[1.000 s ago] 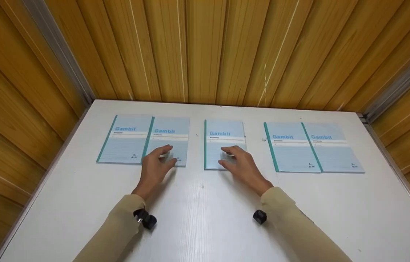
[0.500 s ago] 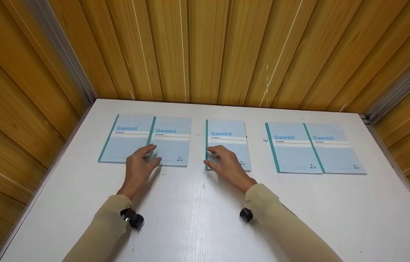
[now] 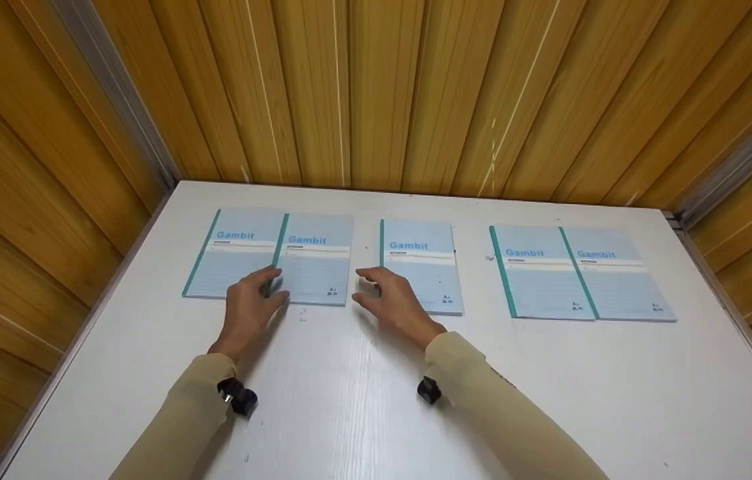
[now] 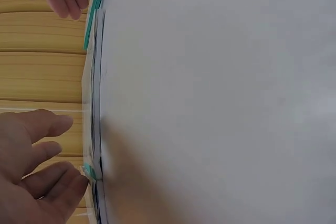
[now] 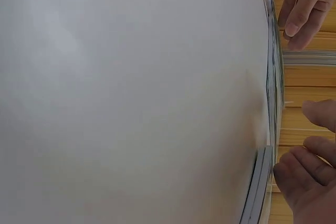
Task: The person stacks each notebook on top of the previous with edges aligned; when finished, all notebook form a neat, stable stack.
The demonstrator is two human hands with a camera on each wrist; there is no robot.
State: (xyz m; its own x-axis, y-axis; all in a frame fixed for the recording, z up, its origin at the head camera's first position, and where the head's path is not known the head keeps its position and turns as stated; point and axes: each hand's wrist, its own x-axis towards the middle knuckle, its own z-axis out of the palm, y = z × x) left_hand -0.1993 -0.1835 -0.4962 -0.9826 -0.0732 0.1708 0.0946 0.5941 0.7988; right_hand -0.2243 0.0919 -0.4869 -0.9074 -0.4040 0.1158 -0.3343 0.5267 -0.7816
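Note:
Light-blue "Gambit" notebooks with green spines lie flat on a white table. At the left, one notebook (image 3: 233, 273) adjoins a second notebook (image 3: 316, 267). My left hand (image 3: 251, 303) is over the lower part of their seam, fingers and thumb curved apart with nothing between them. A single notebook (image 3: 423, 273) lies in the middle. My right hand (image 3: 386, 297) covers its lower left corner, the fingertips past its green spine towards the left pair, and holds nothing. In the left wrist view the left fingers (image 4: 58, 179) appear close to a notebook edge; contact cannot be told.
Two more notebooks lie side by side at the right, one notebook (image 3: 539, 280) beside the other notebook (image 3: 616, 280). The white table (image 3: 349, 400) ends at a wood-patterned panel wall (image 3: 376, 100). Black wrist devices (image 3: 237, 397) show under both sleeves.
Both hands have moved left. The right hand went from above the middle notebook to its left edge; the left hand shifted from the second notebook to the seam. The notebooks stay put.

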